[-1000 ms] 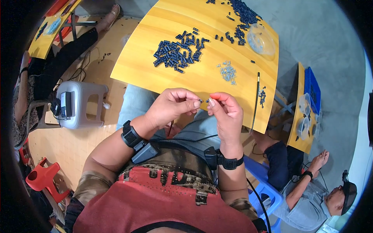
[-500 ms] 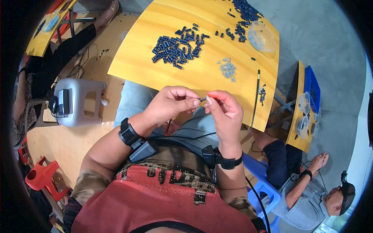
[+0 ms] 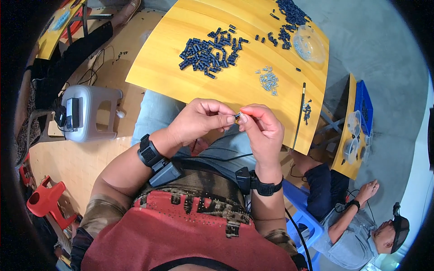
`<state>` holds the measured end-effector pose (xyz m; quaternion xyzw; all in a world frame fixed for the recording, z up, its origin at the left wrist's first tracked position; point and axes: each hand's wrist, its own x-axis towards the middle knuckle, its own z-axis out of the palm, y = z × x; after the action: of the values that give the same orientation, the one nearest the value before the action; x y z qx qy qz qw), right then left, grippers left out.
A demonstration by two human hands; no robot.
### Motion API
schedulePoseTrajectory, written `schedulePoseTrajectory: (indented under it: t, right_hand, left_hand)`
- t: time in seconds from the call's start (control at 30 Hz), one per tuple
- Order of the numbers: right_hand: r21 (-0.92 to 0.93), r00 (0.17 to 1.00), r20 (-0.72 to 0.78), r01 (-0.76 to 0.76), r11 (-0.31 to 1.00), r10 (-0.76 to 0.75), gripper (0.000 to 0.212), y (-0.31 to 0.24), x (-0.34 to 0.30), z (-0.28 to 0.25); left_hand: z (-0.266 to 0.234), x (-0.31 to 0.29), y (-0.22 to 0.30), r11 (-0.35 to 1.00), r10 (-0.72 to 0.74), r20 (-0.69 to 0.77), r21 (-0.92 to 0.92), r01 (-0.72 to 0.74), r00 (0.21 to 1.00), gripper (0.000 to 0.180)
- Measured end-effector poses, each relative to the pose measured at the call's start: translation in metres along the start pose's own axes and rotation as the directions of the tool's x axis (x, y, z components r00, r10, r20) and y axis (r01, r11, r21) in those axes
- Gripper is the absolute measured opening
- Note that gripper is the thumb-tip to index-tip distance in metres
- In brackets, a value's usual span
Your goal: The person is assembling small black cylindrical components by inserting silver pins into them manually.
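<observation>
Over my lap, at the near edge of the yellow table (image 3: 181, 86), my left hand (image 3: 204, 118) pinches a small dark piece (image 3: 237, 115) between thumb and forefinger. My right hand (image 3: 262, 127) meets it there, its thumb and forefinger closed on a tiny silvery part at the piece's end; the fingertips hide most of both. Beyond my hands lies a heap of black oblong plastic pieces (image 3: 205, 56). To its right is a small pile of silvery metal parts (image 3: 269, 81).
A thin black rod (image 3: 300, 115) lies near the table's right edge beside small dark parts (image 3: 307, 112). Farther back are a clear bowl (image 3: 309, 44) and another black heap (image 3: 291, 13). A grey stool (image 3: 92, 110) stands left. A seated person (image 3: 352, 230) is at right.
Both hands keep their pinch, the fingertips slightly closer together. The table and its piles have shifted slightly right in the picture. The person at right has moved a hand a little.
</observation>
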<state>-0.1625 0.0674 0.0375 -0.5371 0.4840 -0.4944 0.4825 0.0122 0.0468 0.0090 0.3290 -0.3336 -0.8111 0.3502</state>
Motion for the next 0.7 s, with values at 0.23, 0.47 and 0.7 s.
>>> schedulePoseTrajectory:
  t: [0.23,0.47,0.7]
  right_hand:
    - [-0.02,0.998,0.055,0.018,1.0,-0.016,0.015,0.0,0.003,-0.005]
    - [0.04,0.994,0.113,-0.011,0.999,0.007,0.016,0.0,0.003,-0.008]
    - [-0.053,0.983,0.178,0.059,0.997,-0.049,0.016,-0.006,0.007,-0.012]
  left_hand:
    - [-0.002,-0.001,0.001,0.998,-0.047,0.032,-0.048,0.049,0.998,0.014]
    - [-0.005,0.0,-0.002,0.991,-0.043,0.073,-0.123,0.052,0.996,0.012]
    - [-0.008,-0.001,-0.002,0.977,-0.082,0.16,-0.184,0.111,0.984,0.011]
